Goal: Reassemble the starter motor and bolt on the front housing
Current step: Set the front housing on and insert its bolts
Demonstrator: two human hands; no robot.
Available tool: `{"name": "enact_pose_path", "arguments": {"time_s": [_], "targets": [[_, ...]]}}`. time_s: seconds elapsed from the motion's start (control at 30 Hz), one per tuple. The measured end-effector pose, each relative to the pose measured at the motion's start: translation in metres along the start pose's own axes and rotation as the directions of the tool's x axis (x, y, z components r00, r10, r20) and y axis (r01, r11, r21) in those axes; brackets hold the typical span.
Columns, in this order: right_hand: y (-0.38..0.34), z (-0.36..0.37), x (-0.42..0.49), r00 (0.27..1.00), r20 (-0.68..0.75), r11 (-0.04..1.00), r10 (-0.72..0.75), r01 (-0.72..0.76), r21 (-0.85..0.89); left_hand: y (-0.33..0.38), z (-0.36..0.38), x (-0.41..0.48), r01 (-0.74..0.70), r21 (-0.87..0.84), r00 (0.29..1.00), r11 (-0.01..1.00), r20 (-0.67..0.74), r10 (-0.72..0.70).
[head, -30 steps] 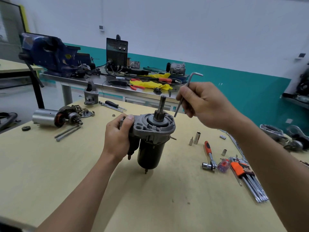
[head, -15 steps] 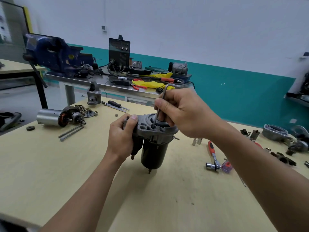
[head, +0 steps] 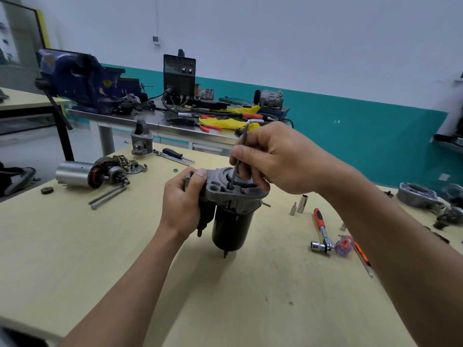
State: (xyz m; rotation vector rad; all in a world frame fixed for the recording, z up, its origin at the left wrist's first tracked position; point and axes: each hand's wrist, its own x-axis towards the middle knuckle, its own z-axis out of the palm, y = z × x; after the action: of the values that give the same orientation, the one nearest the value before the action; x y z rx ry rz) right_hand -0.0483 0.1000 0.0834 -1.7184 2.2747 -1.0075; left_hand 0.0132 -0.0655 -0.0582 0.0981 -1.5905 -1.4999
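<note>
**Key (head: pixel 234 176) meets motor (head: pixel 231 221)**

The motor stands upright on the table (head: pixel 75 246), black end down. The left hand (head: pixel 181 204) wraps round its side and holds it. The right hand (head: pixel 273 159) pinches the bent key, with the tip down on the grey housing (head: pixel 220 194) on top. A ratchet (head: pixel 323 229) lies well apart on the right.

A workshop room with a white wall (head: pixel 275 33) and a grey floor (head: pixel 27 154).
A blue-green stripe (head: pixel 363 139) runs low along it; a metal counter (head: pixel 125 118) stands behind a pale wooden counter (head: pixel 75 246).
</note>
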Motion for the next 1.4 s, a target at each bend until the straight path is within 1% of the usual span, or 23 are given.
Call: {"name": "enact_pose_path", "arguments": {"time_s": [0.03,0.1,0.2,0.27,0.37,0.43,0.5,0.6,0.63,0.67,0.7,0.77,0.83,0.93,1.03,1.13,1.4], "targets": [[0.000,0.004,0.001,0.999,-0.034,1.000,-0.005,0.005,-0.003,0.000,0.000,0.000,0.002,0.003,1.000,1.000,0.000,-0.002],[0.000,0.015,0.003,0.989,-0.146,0.999,-0.034,0.029,-0.042,-0.001,0.000,0.000,0.001,0.006,1.000,1.000,-0.002,-0.001],[0.002,0.029,0.005,0.944,-0.313,0.990,-0.108,0.075,-0.115,-0.002,0.001,0.000,-0.011,0.013,1.000,1.000,-0.007,0.011],[0.005,0.034,0.003,0.909,-0.397,0.989,-0.129,0.087,-0.121,-0.003,0.001,0.001,-0.013,0.017,1.000,1.000,-0.012,0.013],[0.007,0.040,-0.001,0.857,-0.493,0.989,-0.147,0.113,-0.098,-0.002,0.001,0.000,-0.008,0.018,1.000,1.000,-0.007,0.008],[0.008,0.042,-0.004,0.845,-0.514,0.989,-0.148,0.122,-0.084,-0.001,0.000,-0.001,-0.001,0.013,1.000,1.000,-0.002,0.001],[0.010,0.036,-0.007,0.841,-0.525,0.988,-0.130,0.155,0.004,0.000,0.000,-0.001,0.008,0.003,1.000,1.000,0.007,-0.008],[0.020,0.007,-0.015,0.797,-0.604,0.930,-0.025,0.241,0.279,0.001,-0.001,-0.001,0.016,-0.006,1.000,1.000,0.008,-0.016],[0.025,-0.004,-0.018,0.788,-0.616,0.922,0.004,0.235,0.307,0.002,0.000,-0.001,0.021,-0.009,1.000,1.000,0.004,-0.021],[0.031,-0.014,-0.020,0.792,-0.610,0.934,0.020,0.203,0.294,0.004,0.000,-0.002,0.028,-0.013,1.000,1.000,0.005,-0.028],[0.037,-0.020,-0.022,0.810,-0.585,0.952,0.026,0.159,0.262,0.004,0.000,-0.001,0.035,-0.017,0.999,0.999,0.007,-0.034],[0.046,-0.025,-0.022,0.871,-0.491,0.979,0.016,0.087,0.185,0.006,0.001,-0.001,0.034,-0.022,0.999,0.999,0.014,-0.034],[0.048,-0.023,-0.019,0.918,-0.397,0.991,-0.013,0.065,0.118,0.008,0.002,0.000,0.041,-0.036,0.999,0.999,0.016,-0.040],[0.044,-0.017,-0.016,0.960,-0.277,0.994,-0.036,0.063,0.087,0.009,0.003,0.001,0.057,-0.050,0.998,0.997,0.019,-0.056],[0.044,-0.014,-0.016,0.976,-0.214,0.998,-0.044,0.051,0.029,0.008,0.003,0.002,0.065,-0.056,0.997,0.996,0.038,-0.063],[0.045,-0.013,-0.018,0.982,-0.184,0.999,-0.036,0.035,-0.008,0.006,0.003,0.001,0.074,-0.080,0.997,0.994,0.037,-0.071],[0.045,-0.012,-0.019,0.979,-0.196,0.998,-0.047,0.041,-0.037,0.010,0.004,0.000,0.084,-0.071,0.996,0.994,0.020,-0.083]]}}
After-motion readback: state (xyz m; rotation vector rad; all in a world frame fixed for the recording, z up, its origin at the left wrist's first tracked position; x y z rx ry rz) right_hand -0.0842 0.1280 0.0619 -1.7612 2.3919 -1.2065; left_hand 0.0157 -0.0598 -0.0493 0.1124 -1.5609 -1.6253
